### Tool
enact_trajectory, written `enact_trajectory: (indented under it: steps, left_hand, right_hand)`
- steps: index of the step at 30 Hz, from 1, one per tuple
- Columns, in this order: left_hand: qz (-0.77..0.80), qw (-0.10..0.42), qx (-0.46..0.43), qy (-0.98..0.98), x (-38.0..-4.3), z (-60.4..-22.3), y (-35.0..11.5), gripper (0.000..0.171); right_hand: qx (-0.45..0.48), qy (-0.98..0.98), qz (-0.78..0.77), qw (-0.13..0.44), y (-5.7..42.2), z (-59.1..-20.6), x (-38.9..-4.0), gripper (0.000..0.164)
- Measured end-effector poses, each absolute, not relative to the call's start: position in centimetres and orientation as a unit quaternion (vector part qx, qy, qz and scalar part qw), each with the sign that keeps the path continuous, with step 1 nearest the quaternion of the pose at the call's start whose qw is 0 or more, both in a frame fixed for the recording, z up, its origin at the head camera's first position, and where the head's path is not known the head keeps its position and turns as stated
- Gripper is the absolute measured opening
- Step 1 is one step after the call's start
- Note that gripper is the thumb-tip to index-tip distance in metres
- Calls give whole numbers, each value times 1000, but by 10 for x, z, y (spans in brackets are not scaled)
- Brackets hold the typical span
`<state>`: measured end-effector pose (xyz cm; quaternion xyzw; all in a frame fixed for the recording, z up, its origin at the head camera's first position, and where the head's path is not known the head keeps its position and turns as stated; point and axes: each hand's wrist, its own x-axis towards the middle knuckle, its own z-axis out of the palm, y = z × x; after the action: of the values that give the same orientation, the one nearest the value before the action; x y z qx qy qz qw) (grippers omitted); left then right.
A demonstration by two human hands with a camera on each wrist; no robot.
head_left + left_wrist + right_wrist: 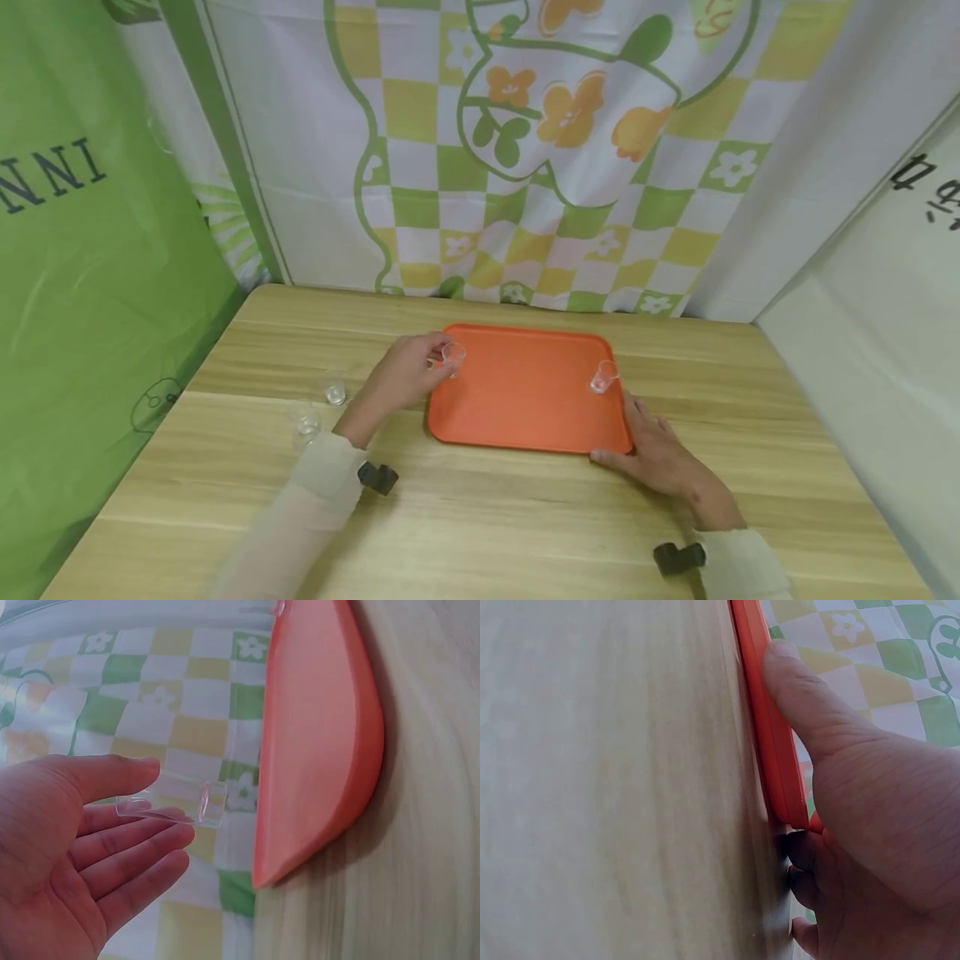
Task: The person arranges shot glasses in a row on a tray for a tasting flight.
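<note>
My left hand (401,371) pinches a small clear shot glass (453,357) between thumb and fingers, above the left rim of an orange tray (525,387). The left wrist view has the glass (172,799) sideways in the picture, raised off the tray, with the other fingers (139,855) spread below it. A second clear shot glass (602,377) stands at the tray's right side. At the tray's near right corner, my right hand (660,454) holds the edge, its thumb (802,690) along the near rim and its fingers (804,885) at the right side.
Several more clear glasses (334,391) stand on the wooden table (510,525), left of the left forearm. Patterned cloth (540,242) hangs behind the table's far edge. A green sheet (97,292) borders the left side and a white one (877,333) the right.
</note>
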<state>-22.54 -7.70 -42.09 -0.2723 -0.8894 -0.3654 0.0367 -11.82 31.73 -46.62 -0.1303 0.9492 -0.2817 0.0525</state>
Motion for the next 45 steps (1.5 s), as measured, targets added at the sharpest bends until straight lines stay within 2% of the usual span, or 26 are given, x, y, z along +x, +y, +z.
enact_trajectory:
  steps: [8, 26, 45]
  left_hand:
    - [-374, 43, -278, -884, -228, -428, -55, 20]
    - [-376, -12, -290, -880, -235, -441, 2, 31]
    - [-365, -38, -308, -878, -244, -448, 58, 34]
  right_hand:
    - [-126, 950, -279, 57, 318, -468, -118, 112]
    - [-125, 952, -274, 50, 320, -467, -116, 113]
    - [-121, 955, -267, 54, 318, -468, -120, 113]
